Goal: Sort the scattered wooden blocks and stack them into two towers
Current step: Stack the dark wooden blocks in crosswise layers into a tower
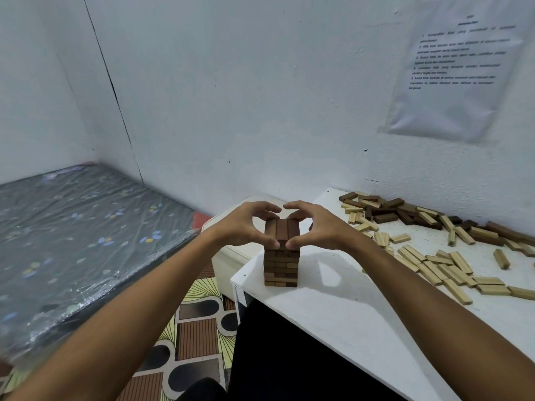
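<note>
Big plastic-wrapped mattress (pixel 86 241) filling the nine o'clock side, hard against the white wall (pixel 231 96). White table (pixel 347 314) running from centre out to four o'clock. Patterned floor mat (pixel 197 342) down at six to seven o'clock, between mattress and table. Printed sheet (pixel 457 68) stuck on the wall up at one o'clock, text too blurred to read.

Now the blocks! Scattered pile (pixel 434 241) spread across the table at three o'clock: dark blocks (pixel 388 211) heaped near the wall, light blocks (pixel 434 267) lying nearer the front edge, some mixed between.

Dead centre, close to the table's left corner: dark-block tower (pixel 280 261), upright, several layers, neighbouring layers crossed.

And the hands, both up at the tower's top layer! Left hand (pixel 243 227) coming in from nine o'clock, thumb on the near end of the top blocks, fingers curled over the far end. Right hand (pixel 321 227) mirroring from three o'clock, thumb at the near end, fingers arched over the back. Both pinching that top layer (pixel 282 230) of three dark blocks, thumb tips almost meeting at the front.
</note>
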`<action>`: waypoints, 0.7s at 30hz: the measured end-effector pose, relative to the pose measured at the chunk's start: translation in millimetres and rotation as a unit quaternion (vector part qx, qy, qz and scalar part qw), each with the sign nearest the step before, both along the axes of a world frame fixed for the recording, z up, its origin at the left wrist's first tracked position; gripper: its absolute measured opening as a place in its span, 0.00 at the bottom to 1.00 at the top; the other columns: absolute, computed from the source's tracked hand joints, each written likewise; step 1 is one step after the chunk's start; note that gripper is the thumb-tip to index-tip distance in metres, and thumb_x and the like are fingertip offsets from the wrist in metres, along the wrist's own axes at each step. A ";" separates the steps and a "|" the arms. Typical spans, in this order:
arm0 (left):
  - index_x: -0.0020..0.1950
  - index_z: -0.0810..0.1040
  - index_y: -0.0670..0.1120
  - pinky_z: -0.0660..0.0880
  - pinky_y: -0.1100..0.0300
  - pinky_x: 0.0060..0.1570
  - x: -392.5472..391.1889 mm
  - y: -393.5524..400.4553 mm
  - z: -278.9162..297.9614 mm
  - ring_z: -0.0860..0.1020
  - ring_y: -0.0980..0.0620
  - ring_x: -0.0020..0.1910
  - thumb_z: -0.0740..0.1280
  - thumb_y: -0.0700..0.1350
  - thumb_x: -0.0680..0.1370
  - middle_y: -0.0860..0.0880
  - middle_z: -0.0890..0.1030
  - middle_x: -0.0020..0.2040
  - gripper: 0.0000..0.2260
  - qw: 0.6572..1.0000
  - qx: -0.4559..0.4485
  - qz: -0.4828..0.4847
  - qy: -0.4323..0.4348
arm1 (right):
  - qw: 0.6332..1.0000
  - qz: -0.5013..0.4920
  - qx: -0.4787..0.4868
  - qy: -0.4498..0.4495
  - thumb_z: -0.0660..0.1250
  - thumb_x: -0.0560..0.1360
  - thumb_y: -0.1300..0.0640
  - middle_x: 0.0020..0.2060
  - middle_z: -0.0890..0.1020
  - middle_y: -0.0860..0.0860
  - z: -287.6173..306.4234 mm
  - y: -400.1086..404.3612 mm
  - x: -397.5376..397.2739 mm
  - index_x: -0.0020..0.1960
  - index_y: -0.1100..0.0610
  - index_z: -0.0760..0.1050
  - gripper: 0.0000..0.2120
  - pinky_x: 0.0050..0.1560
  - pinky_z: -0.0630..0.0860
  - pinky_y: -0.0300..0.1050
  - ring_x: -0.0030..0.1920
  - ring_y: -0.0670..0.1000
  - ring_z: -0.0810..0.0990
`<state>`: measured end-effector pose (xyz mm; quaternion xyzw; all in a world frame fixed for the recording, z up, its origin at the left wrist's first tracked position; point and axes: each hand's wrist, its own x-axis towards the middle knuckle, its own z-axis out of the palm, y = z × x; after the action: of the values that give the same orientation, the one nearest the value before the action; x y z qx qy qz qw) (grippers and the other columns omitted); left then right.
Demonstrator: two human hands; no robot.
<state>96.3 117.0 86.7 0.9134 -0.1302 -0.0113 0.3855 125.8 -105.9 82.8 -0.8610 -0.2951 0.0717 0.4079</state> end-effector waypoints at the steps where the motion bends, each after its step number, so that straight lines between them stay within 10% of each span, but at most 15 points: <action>1: 0.66 0.73 0.54 0.67 0.71 0.49 0.3 0.2 0.0 0.73 0.69 0.59 0.81 0.50 0.61 0.58 0.79 0.58 0.35 1.000 0.002 -0.002 -0.001 | 1.000 0.001 -0.003 0.002 0.78 0.60 0.48 0.57 0.78 0.46 0.5 -0.1 0.6 0.71 0.45 0.67 0.42 0.50 0.67 0.35 0.62 0.44 0.73; 13: 0.64 0.76 0.54 0.72 0.59 0.59 0.7 -19.8 27.6 0.76 0.59 0.61 0.67 0.69 0.65 0.54 0.80 0.59 0.32 0.999 0.009 0.007 -0.041 | 0.999 -0.031 0.014 -0.008 0.70 0.74 0.48 0.62 0.77 0.48 21.3 -22.6 -1.9 0.71 0.49 0.68 0.27 0.61 0.71 0.44 0.62 0.46 0.75; 21: 0.68 0.73 0.52 0.71 0.55 0.63 13.7 -83.1 50.9 0.73 0.53 0.65 0.71 0.60 0.72 0.51 0.77 0.64 0.27 0.992 0.098 -0.062 -0.055 | 0.995 -0.103 0.008 -0.001 0.71 0.72 0.44 0.61 0.77 0.46 29.5 -82.0 -6.1 0.69 0.46 0.70 0.26 0.62 0.75 0.51 0.61 0.45 0.76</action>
<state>110.0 33.9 137.6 0.9360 -0.2062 0.0022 0.2852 119.8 -188.0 112.4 -0.8838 -0.2059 0.0260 0.4193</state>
